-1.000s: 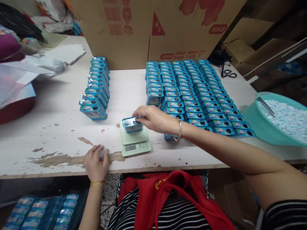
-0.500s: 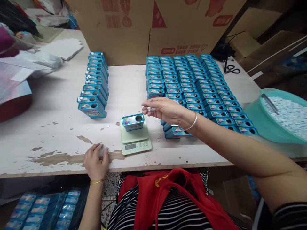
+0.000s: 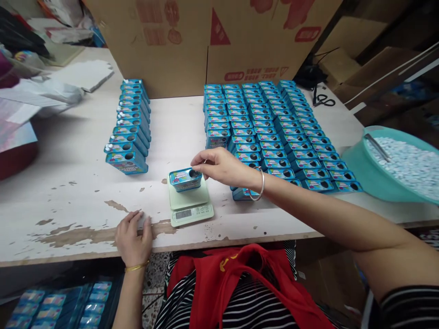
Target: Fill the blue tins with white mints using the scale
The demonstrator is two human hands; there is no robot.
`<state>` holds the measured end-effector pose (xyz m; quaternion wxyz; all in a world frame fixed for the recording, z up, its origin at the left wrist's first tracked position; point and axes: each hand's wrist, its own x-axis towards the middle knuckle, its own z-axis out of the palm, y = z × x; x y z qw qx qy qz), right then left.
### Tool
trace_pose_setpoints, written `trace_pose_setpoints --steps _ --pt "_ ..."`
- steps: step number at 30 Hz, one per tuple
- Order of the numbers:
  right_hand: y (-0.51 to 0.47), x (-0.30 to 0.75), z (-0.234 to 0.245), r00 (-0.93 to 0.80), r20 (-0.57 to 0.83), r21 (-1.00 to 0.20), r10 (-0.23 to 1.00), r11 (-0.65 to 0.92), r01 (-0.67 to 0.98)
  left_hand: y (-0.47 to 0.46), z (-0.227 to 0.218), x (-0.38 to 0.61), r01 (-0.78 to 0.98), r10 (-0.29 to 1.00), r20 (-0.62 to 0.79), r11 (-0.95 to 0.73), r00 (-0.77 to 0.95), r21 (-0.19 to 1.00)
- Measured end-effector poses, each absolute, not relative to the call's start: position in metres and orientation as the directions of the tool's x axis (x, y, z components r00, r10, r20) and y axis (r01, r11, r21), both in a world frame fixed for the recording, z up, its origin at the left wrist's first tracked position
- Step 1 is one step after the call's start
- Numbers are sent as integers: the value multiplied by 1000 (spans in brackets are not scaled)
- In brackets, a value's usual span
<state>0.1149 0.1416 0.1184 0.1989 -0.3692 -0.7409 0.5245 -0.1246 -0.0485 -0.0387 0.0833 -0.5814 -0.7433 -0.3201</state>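
Note:
A small blue tin [image 3: 185,178] with a round hole in its top stands on a pale green scale [image 3: 190,202] near the table's front edge. My right hand [image 3: 221,166] hovers at the tin's hole, fingers pinched together on something small that I cannot make out. At the table's edge my left hand [image 3: 133,237] rests on the worn wood [image 3: 82,201], fingers curled over a few small white pieces. Several rows of matching blue tins [image 3: 274,132] fill the table right of the scale. One more row of tins [image 3: 128,125] stands to the left.
A teal basin [image 3: 363,167] of small white pieces with a scoop sits at the right. A big cardboard box [image 3: 212,41] stands behind the tins. Scissors [image 3: 322,101] lie at the back right. Bags and paper clutter the left. More tins [image 3: 51,306] lie below the table.
My right hand, lifted away from the tin with white pieces half a second ago, has come back down to the tin's hole. The left hand has stayed at the table edge.

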Motion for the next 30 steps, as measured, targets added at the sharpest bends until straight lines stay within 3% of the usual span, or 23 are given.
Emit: trace_pose_setpoints --steps 4,15,17,20,24,27,30 --pt "144 109 116 -663 -43 -880 747 287 380 -48 -38 -124 917 810 498 118 -310 380" --pt "139 112 117 -663 33 -903 748 306 301 -49 -39 -123 898 819 456 154 -349 412" --pt "134 117 123 -624 8 -954 782 193 230 -49 -39 -123 905 818 467 143 -336 399" --pt "116 132 128 -599 -155 -985 785 -165 39 -49 -39 -123 914 816 482 128 -318 385" --pt "78 158 108 -620 -410 -760 669 -627 -174 -48 -39 -124 915 817 483 128 -316 382" --pt "51 178 77 -585 -568 -616 580 -770 -166 -48 -40 -124 915 819 477 134 -319 381" --pt "31 193 44 -508 -632 -583 585 -791 -187 -46 -34 -122 905 827 464 119 -317 408"
